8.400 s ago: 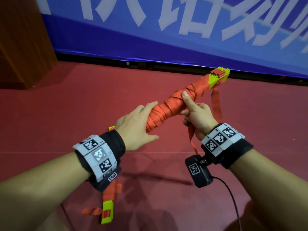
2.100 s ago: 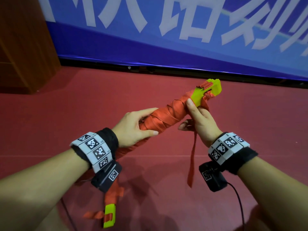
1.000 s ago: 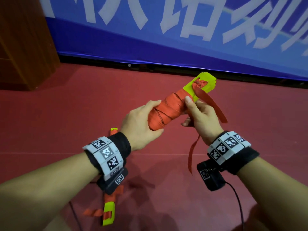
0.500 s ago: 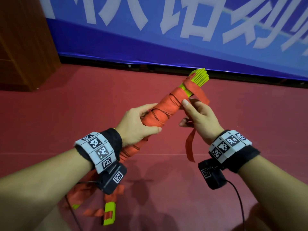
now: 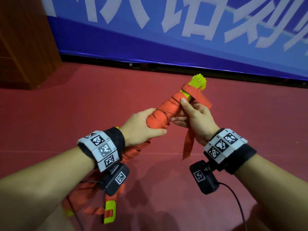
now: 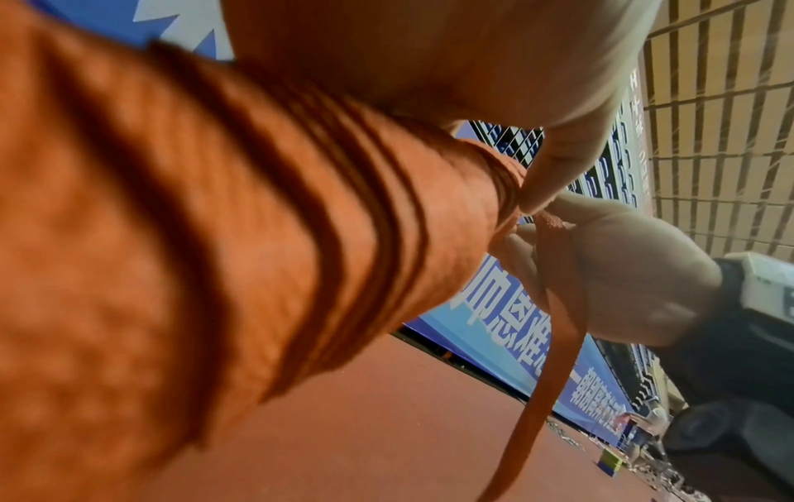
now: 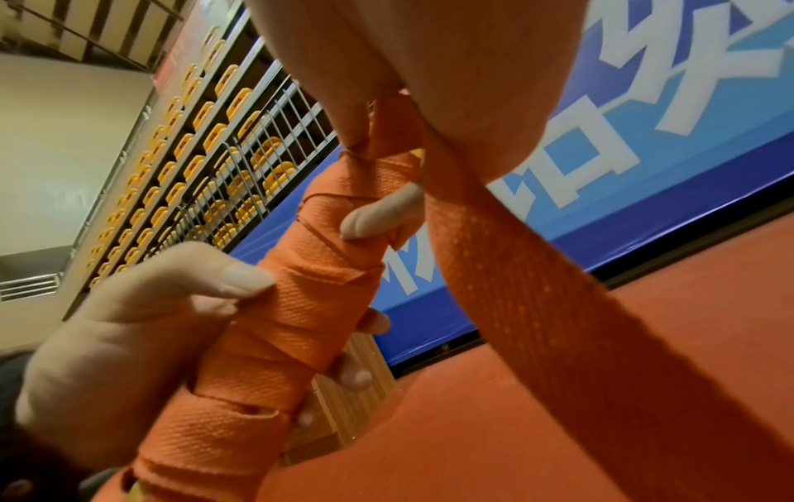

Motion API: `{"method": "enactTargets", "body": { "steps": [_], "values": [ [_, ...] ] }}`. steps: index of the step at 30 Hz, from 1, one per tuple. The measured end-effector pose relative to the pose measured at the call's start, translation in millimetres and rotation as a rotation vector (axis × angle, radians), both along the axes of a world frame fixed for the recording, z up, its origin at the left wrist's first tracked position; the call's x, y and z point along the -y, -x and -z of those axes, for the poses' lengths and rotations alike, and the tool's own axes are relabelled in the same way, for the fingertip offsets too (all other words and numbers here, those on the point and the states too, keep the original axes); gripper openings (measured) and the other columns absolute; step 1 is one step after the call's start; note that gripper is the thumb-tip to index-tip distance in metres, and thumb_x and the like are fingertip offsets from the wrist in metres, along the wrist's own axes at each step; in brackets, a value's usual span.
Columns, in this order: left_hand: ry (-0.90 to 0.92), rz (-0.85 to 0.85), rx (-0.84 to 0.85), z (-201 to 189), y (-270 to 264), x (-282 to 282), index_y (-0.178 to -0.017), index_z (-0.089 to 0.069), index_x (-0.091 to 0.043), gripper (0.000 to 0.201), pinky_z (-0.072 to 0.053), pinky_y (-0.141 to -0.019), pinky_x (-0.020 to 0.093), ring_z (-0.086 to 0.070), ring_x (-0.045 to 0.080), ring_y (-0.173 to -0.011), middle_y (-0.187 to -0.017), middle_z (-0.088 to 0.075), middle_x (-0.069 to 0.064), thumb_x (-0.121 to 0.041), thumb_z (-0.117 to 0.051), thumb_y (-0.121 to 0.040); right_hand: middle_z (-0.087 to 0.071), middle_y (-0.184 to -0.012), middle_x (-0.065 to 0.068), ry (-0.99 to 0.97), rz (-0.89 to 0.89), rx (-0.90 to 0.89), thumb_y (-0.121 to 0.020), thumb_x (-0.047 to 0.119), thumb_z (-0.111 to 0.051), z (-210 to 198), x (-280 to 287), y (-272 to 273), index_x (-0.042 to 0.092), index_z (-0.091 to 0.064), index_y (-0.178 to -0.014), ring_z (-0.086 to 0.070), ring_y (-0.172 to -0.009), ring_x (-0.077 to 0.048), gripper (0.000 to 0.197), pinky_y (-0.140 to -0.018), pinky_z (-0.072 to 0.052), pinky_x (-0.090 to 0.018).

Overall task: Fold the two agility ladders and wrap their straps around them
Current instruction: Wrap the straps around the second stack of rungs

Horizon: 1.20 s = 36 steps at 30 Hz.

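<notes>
At the bottom left of the head view, nearest us, a loose tangle of orange strap and yellow-green rungs point(image 5: 109, 212) lies on the red floor point(image 5: 50, 114). We cannot tell whether it belongs to the second ladder or is the trailing end of the one we hold, so we judge that some folding or wrapping is still to do there.

Higher up, in the middle of the frame, we hold the wrapped ladder bundle point(image 5: 165, 112) off the floor, tilted up toward the right. Orange strap winds round most of its length; only the yellow-green rung ends point(image 5: 198, 81) stick out at the upper tip. We judge this wrap nearly finished, with the tail still to be wound or tucked.

Our left hand point(image 5: 143, 127) is closed round the lower part of the bundle, thumb across the windings. Our right hand point(image 5: 195, 120) pinches the strap against the bundle near the top, thumb pressed on the wrap, while the loose strap end point(image 5: 187, 144) hangs below it.

Beyond, a blue banner point(image 5: 166, 39) runs along the wall.
</notes>
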<state>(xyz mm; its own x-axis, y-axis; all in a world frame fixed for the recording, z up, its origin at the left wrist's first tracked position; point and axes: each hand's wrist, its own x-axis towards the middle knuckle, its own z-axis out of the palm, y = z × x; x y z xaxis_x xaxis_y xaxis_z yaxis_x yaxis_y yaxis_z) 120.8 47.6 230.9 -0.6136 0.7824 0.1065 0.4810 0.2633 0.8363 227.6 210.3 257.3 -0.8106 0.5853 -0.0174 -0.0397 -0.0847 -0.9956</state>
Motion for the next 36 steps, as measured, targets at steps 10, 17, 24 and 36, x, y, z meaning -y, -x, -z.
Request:
{"method": "enactTargets", "body": {
  "steps": [10,17,24,36],
  "values": [
    [0.225,-0.155,-0.676,2.1,-14.8,-5.0,-0.142,-0.026,-0.039,0.081,-0.055,-0.066,0.040,-0.063,0.026,-0.081,-0.121,-0.040,-0.006,-0.036,-0.077,-0.080,-0.063,-0.089,-0.022,0.087,0.132,-0.014,-0.099,0.037,-0.064,2.7,3.5,4.5,-0.017,-0.054,-0.120,-0.076,-0.066,-0.024,0.059,-0.057,-0.061,-0.027],
    [0.133,-0.183,-0.542,4.2,-9.6,-3.3,-0.141,-0.039,-0.039,0.078,-0.056,-0.081,0.044,-0.066,0.027,-0.097,-0.113,-0.056,-0.010,-0.040,-0.074,-0.071,-0.074,-0.078,-0.008,-0.051,0.121,0.024,-0.102,0.030,-0.060,8.8,-5.0,-4.3,-0.005,-0.052,-0.124,-0.074,-0.066,-0.020,0.042,-0.058,-0.058,-0.025],
    [-0.035,-0.174,-0.402,5.0,2.7,-0.8,-0.136,-0.048,-0.041,0.077,-0.054,-0.086,0.041,-0.066,0.018,-0.100,-0.112,-0.067,-0.011,-0.043,-0.073,-0.063,-0.076,-0.088,-0.006,-0.256,0.064,0.011,-0.102,0.015,-0.059,8.4,-10.5,-6.9,0.012,-0.055,-0.111,-0.067,-0.053,-0.011,0.010,-0.054,-0.054,-0.020],
    [-0.230,-0.039,0.020,6.3,3.5,1.6,-0.124,-0.062,-0.043,0.068,-0.056,-0.098,0.033,-0.071,0.001,-0.102,-0.110,-0.075,-0.015,-0.020,-0.080,-0.063,-0.072,-0.103,-0.002,-0.383,-0.014,0.108,-0.105,0.036,-0.050,10.6,-15.6,-6.5,0.006,-0.054,-0.124,-0.060,-0.047,-0.013,0.036,-0.044,-0.042,-0.020]
  ]
}}
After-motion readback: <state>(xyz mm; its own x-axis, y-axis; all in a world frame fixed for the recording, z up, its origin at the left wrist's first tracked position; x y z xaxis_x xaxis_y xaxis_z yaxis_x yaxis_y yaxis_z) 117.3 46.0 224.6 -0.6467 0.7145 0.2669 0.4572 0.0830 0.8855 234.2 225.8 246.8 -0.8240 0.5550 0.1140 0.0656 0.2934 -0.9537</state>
